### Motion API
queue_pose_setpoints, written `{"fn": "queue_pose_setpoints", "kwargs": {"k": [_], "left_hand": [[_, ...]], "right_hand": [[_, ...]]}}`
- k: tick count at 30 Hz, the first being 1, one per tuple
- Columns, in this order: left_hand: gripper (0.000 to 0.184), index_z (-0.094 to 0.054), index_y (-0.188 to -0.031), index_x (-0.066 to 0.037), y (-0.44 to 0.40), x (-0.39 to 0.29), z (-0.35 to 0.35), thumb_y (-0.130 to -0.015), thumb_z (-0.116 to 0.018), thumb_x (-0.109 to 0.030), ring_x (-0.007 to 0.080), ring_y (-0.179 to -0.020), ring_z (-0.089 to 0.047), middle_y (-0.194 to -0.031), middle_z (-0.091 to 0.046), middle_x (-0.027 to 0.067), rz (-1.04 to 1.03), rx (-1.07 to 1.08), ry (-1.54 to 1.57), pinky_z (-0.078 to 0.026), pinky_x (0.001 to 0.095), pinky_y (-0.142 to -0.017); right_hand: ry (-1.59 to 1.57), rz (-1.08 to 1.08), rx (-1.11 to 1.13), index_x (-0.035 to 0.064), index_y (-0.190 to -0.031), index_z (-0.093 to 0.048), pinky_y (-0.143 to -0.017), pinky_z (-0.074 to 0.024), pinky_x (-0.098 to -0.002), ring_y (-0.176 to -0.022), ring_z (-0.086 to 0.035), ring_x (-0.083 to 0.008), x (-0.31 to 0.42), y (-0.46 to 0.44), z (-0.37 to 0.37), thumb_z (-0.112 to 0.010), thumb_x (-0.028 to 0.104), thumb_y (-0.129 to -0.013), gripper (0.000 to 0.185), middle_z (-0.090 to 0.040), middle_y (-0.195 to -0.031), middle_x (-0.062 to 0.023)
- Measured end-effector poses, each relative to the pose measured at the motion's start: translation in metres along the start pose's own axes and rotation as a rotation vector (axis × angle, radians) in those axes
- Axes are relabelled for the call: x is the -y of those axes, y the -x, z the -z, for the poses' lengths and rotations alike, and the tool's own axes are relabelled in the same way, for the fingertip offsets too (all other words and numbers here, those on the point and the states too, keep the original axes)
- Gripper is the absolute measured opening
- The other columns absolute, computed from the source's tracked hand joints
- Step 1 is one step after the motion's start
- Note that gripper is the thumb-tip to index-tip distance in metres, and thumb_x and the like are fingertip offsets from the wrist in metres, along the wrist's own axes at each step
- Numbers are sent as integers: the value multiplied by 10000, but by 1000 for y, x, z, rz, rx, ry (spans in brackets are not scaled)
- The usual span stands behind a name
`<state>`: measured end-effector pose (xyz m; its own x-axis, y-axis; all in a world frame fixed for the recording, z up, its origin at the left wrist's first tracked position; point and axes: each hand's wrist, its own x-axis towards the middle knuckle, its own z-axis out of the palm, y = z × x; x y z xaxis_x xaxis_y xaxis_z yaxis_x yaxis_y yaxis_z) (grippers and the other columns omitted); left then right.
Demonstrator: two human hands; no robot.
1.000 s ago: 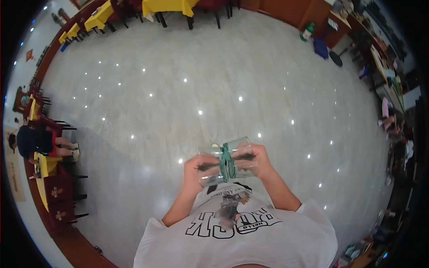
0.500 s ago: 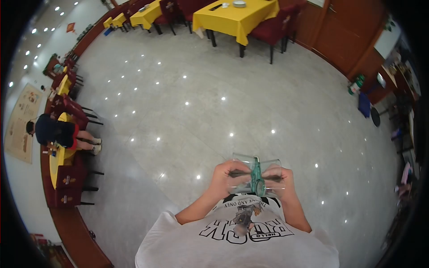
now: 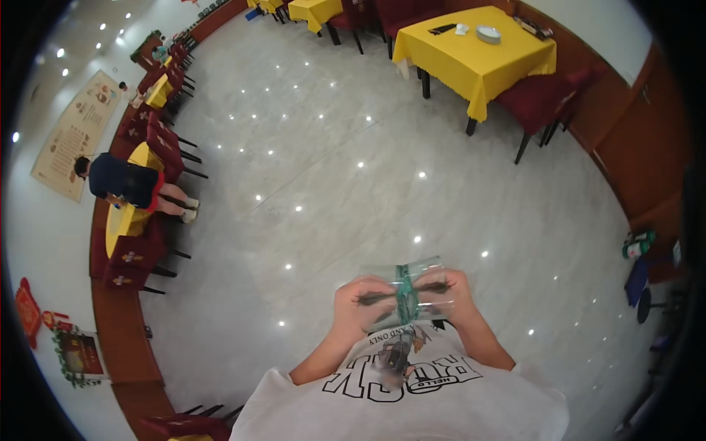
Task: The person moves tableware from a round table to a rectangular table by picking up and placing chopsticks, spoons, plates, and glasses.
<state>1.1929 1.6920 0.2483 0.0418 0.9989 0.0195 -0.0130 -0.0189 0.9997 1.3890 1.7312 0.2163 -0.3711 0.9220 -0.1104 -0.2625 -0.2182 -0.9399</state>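
Note:
Clear glasses with green bases (image 3: pixel 407 294) are held sideways in front of my shirt, their green ends together in the middle. My left hand (image 3: pixel 354 303) is closed on the glass at the left, its fingers reaching inside the rim. On the other side my right hand (image 3: pixel 457 294) grips the right-hand glass in the same way. Whether more than two glasses are there cannot be made out.
A yellow-covered table (image 3: pixel 471 62) with stacked plates (image 3: pixel 488 34) stands at the upper right, a red chair (image 3: pixel 540 103) beside it. At the left a person in dark clothing (image 3: pixel 125 180) leans over another yellow table. Green bottles (image 3: pixel 638 244) stand by the right wall.
The view has swung toward the upper right table, and the room has shifted in the frame. Both hands still hold the glasses, whose green ends now look more squarely aligned.

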Motion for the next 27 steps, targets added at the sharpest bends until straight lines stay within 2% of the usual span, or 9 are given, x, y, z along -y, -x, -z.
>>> {"fn": "queue_pose_setpoints", "kwargs": {"k": [2, 6, 9, 10, 12, 14, 18, 22, 27], "left_hand": [[215, -656, -854, 3, -31, 14, 1, -666, -731, 76, 157, -788, -625, -889, -632, 92, -86, -128, -55, -520, 256, -687], [215, -661, -843, -18, -118, 29, -6, -662, -737, 71, 176, -810, -621, -882, -634, 95, 92, -150, 71, -519, 291, -716], [201, -657, -842, -15, -188, 55, -6, -673, -737, 57, 169, -820, -617, -884, -636, 90, -8, -25, -2, -514, 288, -716], [201, -657, -842, -15, -208, 57, -6, -673, -737, 57, 169, -820, -617, -884, -636, 90, 6, 4, 16, -514, 288, -716], [185, -659, -838, -13, -260, 54, -8, -680, -739, 40, 158, -809, -616, -879, -639, 80, 132, 50, 33, -504, 269, -708], [183, -661, -836, -13, -329, 48, -18, -678, -740, 35, 156, -806, -616, -875, -641, 79, 71, 124, 71, -498, 261, -705], [190, -668, -835, -17, -442, 20, -31, -670, -752, 24, 153, -787, -617, -860, -645, 74, 65, 345, -27, -487, 248, -694], [182, -633, -825, 1, -539, 6, -58, -682, -714, 79, 151, -752, -614, -844, -627, 95, -159, 507, -86, -494, 248, -663], [191, -660, -832, -22, -633, 32, -88, -674, -742, 47, 153, -786, -611, -858, -637, 77, -6, 498, -44, -483, 256, -699]], "right_hand": [[40, 40, 138, -3, -916, -684, -720, -490, -258, -801, -611, -136, 1, -32, 15, -741, -57, -666, 262, -626, -898, -66], [124, 18, 122, 5, -919, -686, -701, -486, -246, -797, -605, -125, 29, -112, 56, -730, -23, -703, 223, -613, -891, -55], [168, 5, 66, -2, -914, -683, -652, -482, -232, -761, -594, -112, 55, -176, 83, -724, -3, -721, 197, -606, -878, -48], [117, -69, 38, -2, -911, -683, -630, -481, -227, -745, -592, -109, 61, -191, 89, -725, 1, -722, 193, -603, -876, -44], [143, 29, -33, -1, -912, -681, -574, -472, -218, -698, -587, -105, 74, -226, 106, -721, -10, -723, 193, -595, -872, -41], [87, 33, -147, -6, -896, -682, -490, -436, -196, -604, -564, -93, 89, -264, 130, -714, -76, -689, 220, -584, -808, -41], [35, -3, -333, -2, -918, -678, -543, -458, -214, -662, -586, -101, 108, -309, 162, -711, -34, -723, 200, -587, -860, -39], [39, 90, -328, -10, -926, -673, -529, -457, -214, -637, -588, -97, 128, -357, 197, -710, -44, -721, 211, -589, -862, -37], [-94, 114, -422, 5, -918, -681, -517, -453, -204, -648, -595, -90, 139, -438, 268, -720, -30, -715, 210, -613, -895, -41]]}}
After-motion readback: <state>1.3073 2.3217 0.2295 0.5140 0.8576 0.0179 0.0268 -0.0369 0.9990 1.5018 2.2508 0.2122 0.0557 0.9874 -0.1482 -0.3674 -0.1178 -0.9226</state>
